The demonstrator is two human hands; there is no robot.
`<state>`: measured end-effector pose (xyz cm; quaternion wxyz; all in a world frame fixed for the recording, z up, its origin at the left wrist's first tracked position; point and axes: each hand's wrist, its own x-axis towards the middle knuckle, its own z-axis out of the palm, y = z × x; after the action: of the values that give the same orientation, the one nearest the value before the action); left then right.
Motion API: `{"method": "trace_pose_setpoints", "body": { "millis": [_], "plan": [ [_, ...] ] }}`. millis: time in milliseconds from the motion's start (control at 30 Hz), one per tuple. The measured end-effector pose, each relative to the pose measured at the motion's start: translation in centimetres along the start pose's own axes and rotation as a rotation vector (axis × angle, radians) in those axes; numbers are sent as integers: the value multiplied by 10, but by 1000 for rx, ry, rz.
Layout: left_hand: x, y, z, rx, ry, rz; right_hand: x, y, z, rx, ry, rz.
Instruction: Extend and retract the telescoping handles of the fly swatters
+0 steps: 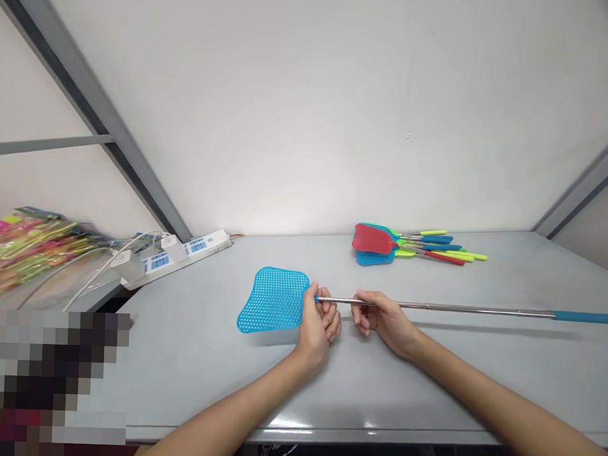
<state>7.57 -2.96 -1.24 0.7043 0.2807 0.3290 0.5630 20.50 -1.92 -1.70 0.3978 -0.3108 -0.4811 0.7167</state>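
Note:
A blue fly swatter (276,300) with a long extended metal rod lies level across my view, its perforated head to the left and its blue grip at the right edge. My left hand (318,325) is closed around the neck, where the head meets the rod. Farther right, my right hand (383,320) pinches the rod between thumb and fingers. Behind my hands, a pile of several fly swatters (373,239) in red, blue and yellow-green rests on the table, their handles pointing right and their rods short.
A white power strip (198,247) with plugs and cables sits at the table's back left. Beyond it are bagged colourful items (38,249) on another surface. A pale wall (308,122) rises behind the grey table (204,364). The lower left corner is pixelated.

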Motion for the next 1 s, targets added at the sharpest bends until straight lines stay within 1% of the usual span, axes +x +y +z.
{"method": "trace_pose_setpoints", "body": {
  "millis": [167,433,700,867,1000],
  "plan": [
    [1,0,0,-12,28,-27,0,-1,0,-13,-6,-5],
    [0,0,1,9,5,2,1,-2,0,-18,-7,-15],
    [-1,1,1,10,10,3,0,-2,0,-21,0,-24],
    [0,0,2,39,11,16,0,-3,1,-22,12,-23],
    [1,-2,2,107,31,22,0,-1,-1,20,38,-23]
  ]
}}
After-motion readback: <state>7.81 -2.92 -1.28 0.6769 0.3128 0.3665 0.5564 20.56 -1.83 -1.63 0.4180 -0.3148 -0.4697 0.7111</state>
